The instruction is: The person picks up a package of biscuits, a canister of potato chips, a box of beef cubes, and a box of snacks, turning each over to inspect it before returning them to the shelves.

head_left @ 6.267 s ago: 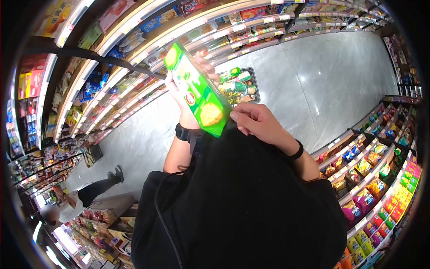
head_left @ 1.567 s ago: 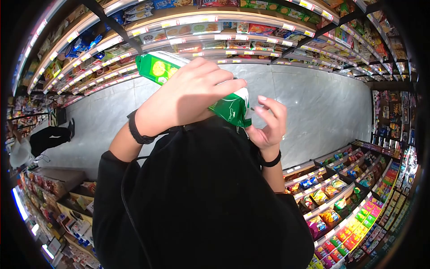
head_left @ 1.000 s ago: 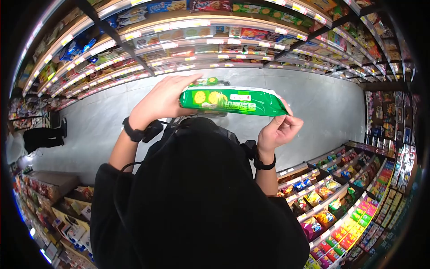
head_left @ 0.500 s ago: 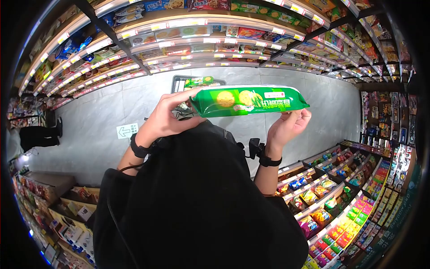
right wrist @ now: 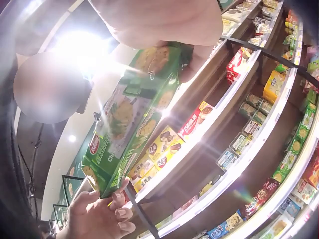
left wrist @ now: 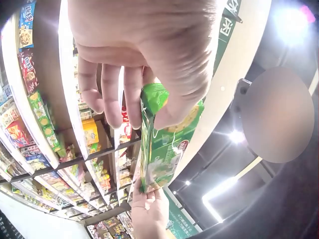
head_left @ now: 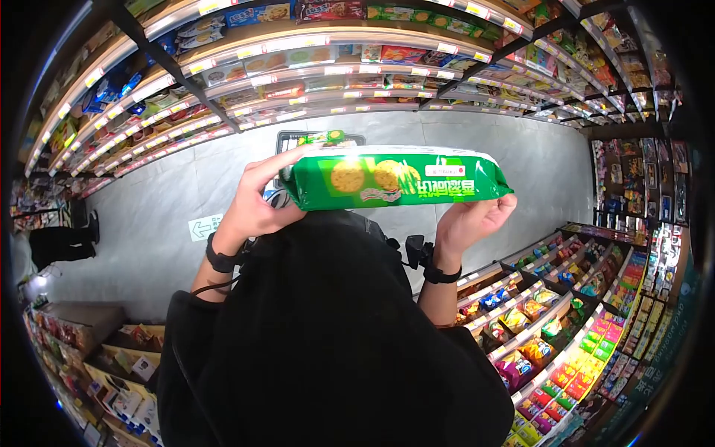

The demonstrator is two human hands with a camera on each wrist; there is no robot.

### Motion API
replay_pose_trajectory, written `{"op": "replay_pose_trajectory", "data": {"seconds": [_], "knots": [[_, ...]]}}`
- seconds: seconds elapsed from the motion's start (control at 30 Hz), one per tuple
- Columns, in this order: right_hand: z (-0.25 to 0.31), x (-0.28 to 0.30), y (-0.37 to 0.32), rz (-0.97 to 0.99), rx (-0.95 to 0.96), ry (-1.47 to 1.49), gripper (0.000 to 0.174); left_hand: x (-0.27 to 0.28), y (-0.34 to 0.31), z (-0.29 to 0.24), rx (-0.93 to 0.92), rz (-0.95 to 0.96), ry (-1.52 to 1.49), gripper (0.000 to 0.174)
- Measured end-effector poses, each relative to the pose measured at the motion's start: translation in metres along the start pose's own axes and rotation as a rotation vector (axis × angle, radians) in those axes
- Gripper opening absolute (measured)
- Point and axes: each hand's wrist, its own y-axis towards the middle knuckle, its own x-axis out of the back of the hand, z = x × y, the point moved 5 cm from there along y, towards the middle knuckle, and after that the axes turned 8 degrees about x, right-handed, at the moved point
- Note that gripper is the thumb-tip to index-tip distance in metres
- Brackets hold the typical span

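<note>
A long green pack of crackers (head_left: 395, 179) is held level in front of the chest, its side with round crackers and mirrored-looking lettering turned up in the head view. My left hand (head_left: 257, 200) grips its left end, thumb below and fingers on the far side. At the other end, my right hand (head_left: 471, 226) pinches the sealed corner of the wrapper between thumb and fingers. The left wrist view shows the left thumb and fingers (left wrist: 115, 94) around the pack's near end. In the right wrist view the printed front of the pack (right wrist: 132, 119) shows, slanting between both hands.
A dark shopping basket (head_left: 280, 143) stands on the floor beyond the pack, a green packet (head_left: 322, 138) inside it. Stocked shelves (head_left: 298, 45) curve along the front, and snack racks (head_left: 536, 320) stand at the right. Another person's dark-trousered legs (head_left: 63, 238) appear far left.
Earlier the left hand held the pack slanted, front up; then the hand covered it. The pack has since turned level, side up, the right hand has taken its end, and it has shifted slightly left.
</note>
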Motion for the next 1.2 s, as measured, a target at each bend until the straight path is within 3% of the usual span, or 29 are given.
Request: {"op": "replay_pose_trajectory", "data": {"seconds": [0.27,0.37,0.47,0.67,0.8,1.2], "knots": [[0.009,0.000,-0.004,0.076,0.107,-0.020,0.015,0.007,0.000,0.001,0.072,-0.029,-0.077,0.071],[0.016,-0.006,-0.007,0.139,0.134,-0.023,0.030,0.013,-0.003,0.006,0.097,-0.029,-0.084,0.072],[0.019,-0.011,-0.008,0.133,0.173,-0.025,0.032,0.016,-0.005,0.009,0.139,-0.053,-0.084,0.072],[0.008,-0.006,-0.013,0.135,0.103,-0.025,0.029,0.017,-0.008,0.017,0.203,-0.075,-0.237,0.069],[0.007,-0.009,-0.015,0.146,0.089,-0.034,0.026,0.018,-0.006,0.010,0.156,-0.051,-0.127,0.068],[0.001,-0.003,-0.013,0.071,0.038,-0.101,0.012,0.016,-0.012,0.014,0.139,-0.041,-0.243,0.060]]}}
